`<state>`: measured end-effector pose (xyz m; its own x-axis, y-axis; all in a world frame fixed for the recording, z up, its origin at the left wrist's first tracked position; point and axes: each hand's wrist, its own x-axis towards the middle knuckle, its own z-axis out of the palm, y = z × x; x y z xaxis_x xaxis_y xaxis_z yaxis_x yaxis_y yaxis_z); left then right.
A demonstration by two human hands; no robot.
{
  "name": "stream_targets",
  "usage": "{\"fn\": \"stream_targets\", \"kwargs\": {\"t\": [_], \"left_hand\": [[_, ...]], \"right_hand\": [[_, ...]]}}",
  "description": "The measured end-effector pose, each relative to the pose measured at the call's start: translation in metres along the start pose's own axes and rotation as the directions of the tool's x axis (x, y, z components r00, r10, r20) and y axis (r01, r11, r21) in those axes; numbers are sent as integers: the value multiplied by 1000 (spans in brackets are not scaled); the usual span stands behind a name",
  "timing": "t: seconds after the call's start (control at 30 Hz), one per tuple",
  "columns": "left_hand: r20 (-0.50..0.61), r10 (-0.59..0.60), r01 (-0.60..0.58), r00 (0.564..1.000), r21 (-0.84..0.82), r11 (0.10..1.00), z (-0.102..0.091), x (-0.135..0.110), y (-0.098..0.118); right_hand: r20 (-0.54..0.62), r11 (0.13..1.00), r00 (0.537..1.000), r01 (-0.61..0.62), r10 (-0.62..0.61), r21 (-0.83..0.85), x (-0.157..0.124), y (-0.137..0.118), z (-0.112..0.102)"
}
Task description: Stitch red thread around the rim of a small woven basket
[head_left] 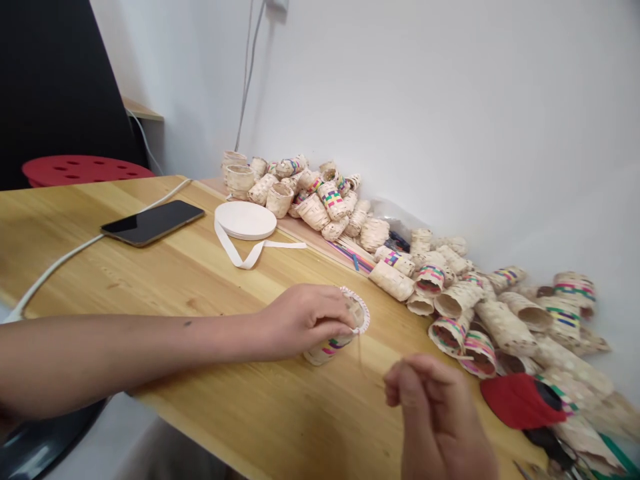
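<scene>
My left hand [305,319] is closed around a small woven basket [326,351] that lies tilted on the table, its opening toward the right. White binding with reddish stitches [367,308] edges the rim, and colored bands show on the basket's side below my fingers. From the rim a thin reddish thread [359,345] runs down, blurred at its lower end. To the right of the basket, my right hand [440,417] is raised with thumb and fingertips pinched together. What sits in that pinch is too small and blurred to make out.
A roll of white tape [246,219] with a loose end and a phone [153,223] lie at the back left, beside a white cable [60,263]. Many woven baskets [393,280] are heaped along the wall. A red cloth item [515,400] and scissors [550,447] lie at the right.
</scene>
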<state>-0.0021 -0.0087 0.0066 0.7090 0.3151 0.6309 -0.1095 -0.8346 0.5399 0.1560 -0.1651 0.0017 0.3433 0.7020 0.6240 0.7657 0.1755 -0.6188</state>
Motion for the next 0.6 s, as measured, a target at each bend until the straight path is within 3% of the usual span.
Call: {"fn": "stream_targets", "kwargs": {"t": [0.1, 0.17, 0.33, 0.6], "left_hand": [[1, -151, 151, 989, -97, 984, 0, 1, 1], [4, -206, 204, 979, -132, 970, -1, 1, 1], [17, -139, 140, 990, -132, 981, -1, 1, -1], [46, -127, 132, 991, -118, 984, -3, 2, -1]], "right_hand": [[43, 994, 994, -102, 104, -46, 1, 4, 19], [73, 995, 995, -63, 69, -82, 1, 5, 25], [117, 989, 988, 115, -103, -95, 5, 4, 27], [123, 987, 986, 123, -109, -108, 3, 5, 30]]}}
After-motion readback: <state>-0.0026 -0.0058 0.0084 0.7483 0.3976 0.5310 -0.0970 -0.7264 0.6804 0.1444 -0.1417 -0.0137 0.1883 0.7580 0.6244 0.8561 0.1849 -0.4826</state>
